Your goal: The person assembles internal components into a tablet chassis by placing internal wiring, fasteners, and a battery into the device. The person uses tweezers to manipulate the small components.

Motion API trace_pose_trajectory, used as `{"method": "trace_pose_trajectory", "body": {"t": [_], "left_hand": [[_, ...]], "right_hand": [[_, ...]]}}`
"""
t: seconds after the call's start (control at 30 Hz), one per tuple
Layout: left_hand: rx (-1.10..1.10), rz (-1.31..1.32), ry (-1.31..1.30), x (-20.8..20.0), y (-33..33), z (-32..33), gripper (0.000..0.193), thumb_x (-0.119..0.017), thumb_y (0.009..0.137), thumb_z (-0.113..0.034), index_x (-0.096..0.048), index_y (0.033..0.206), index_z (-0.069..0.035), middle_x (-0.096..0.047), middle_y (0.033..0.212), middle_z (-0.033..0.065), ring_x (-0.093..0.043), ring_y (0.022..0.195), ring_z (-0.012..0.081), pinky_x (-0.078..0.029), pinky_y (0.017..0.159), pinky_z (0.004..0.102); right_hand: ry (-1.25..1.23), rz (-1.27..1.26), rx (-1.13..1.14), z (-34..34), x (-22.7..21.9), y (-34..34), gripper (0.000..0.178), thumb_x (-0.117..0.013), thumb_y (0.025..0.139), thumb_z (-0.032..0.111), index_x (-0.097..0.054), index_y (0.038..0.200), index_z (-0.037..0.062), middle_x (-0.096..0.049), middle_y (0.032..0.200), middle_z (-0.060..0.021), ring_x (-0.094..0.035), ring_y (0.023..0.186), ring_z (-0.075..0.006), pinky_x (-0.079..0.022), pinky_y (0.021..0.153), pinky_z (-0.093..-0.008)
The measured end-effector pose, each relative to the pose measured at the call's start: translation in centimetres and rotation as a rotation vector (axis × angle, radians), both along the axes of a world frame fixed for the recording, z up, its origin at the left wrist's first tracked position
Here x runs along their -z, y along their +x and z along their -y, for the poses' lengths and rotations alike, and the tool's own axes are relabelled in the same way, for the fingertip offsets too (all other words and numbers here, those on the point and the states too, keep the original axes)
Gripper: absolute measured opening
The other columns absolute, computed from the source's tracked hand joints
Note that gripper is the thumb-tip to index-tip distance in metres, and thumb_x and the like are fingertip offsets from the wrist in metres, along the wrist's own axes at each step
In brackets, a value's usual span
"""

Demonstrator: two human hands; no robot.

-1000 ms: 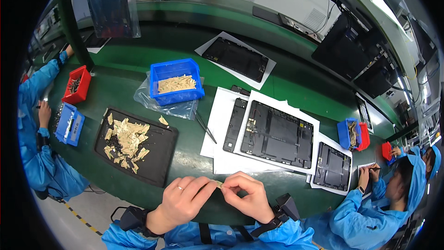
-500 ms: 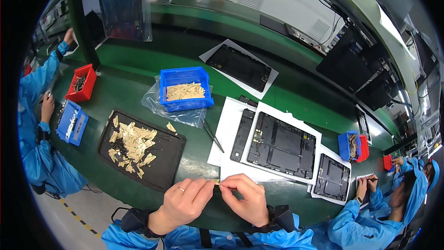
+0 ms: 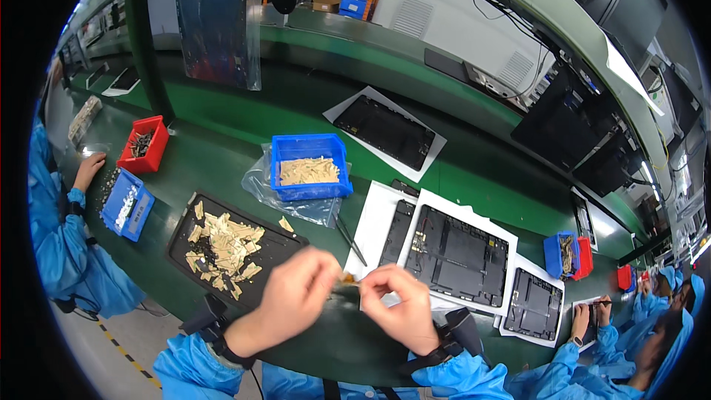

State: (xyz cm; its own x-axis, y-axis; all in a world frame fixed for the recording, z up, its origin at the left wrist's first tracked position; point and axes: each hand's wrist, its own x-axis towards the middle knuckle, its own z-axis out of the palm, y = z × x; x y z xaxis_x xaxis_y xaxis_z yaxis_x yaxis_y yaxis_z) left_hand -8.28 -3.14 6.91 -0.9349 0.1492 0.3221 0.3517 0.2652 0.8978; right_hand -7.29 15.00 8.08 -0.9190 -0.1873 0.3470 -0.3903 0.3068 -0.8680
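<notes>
My left hand (image 3: 292,300) pinches a small yellowish-brown strip (image 3: 347,278) between thumb and fingers, just over the table's near side. Close against the strip's other end, my right hand (image 3: 400,304) has its thumb and fingertips pressed together; whether it grips the strip too is hard to make out. To the left, a black tray (image 3: 181,241) bears a heap of beige flat pieces (image 3: 229,241), partly behind my left hand. Beyond my hands lies a tablet-like black housing (image 3: 459,255) with its inside showing, on white sheets.
A blue bin (image 3: 311,191) of beige pieces stands on a plastic bag, with black tweezers (image 3: 350,241) near it. Another black housing (image 3: 385,131) lies farther back. A red bin (image 3: 144,144) and a blue bin (image 3: 127,207) stand left. Co-workers in blue sit either side.
The whole view has shifted, so the table appears lower. My left hand has risen, its fingers blurred, and the strip shows darker. The left co-worker's raised hand is down.
</notes>
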Motion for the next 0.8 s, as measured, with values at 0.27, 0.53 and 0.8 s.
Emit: {"method": "trace_pose_trajectory", "body": {"t": [0.27,0.53,0.8], "left_hand": [[-0.493,-0.397,-0.825,1.3,-12.9,5.6,0.012,-0.053,0.086,-0.003,-0.06,0.096,-0.002,-0.064,0.089,0.0119,-0.063,0.086,0.0321,-0.05,0.066,0.0423],[-0.106,-0.536,-0.37,-0.5,-3.7,-0.9,0.021,-0.072,0.071,-0.002,-0.066,0.091,-0.003,-0.064,0.087,0.0106,-0.061,0.081,0.0275,-0.049,0.069,0.0365],[-0.051,-0.434,-0.35,0.7,-2.1,0.3,0.018,-0.075,0.069,-0.007,-0.065,0.084,-0.006,-0.064,0.084,0.0054,-0.06,0.076,0.024,-0.045,0.068,0.0345]], "right_hand": [[-0.117,0.156,0.098,-0.7,1.5,-3.0,0.007,-0.066,0.083,0.003,-0.064,0.086,-0.002,-0.063,0.079,-0.0034,-0.059,0.067,-0.006,-0.047,0.06,-0.0202],[-0.032,0.22,0.05,-0.9,1.6,-3.7,0.011,-0.066,0.085,0.008,-0.064,0.091,-0.0007,-0.062,0.079,-0.0018,-0.056,0.065,-0.0044,-0.047,0.059,-0.0209],[0.117,-0.015,-0.069,-0.1,1.0,-2.9,0.012,-0.066,0.085,0.009,-0.064,0.093,0.0,-0.062,0.08,-0.0041,-0.059,0.067,-0.0075,-0.049,0.061,-0.0224]]}}
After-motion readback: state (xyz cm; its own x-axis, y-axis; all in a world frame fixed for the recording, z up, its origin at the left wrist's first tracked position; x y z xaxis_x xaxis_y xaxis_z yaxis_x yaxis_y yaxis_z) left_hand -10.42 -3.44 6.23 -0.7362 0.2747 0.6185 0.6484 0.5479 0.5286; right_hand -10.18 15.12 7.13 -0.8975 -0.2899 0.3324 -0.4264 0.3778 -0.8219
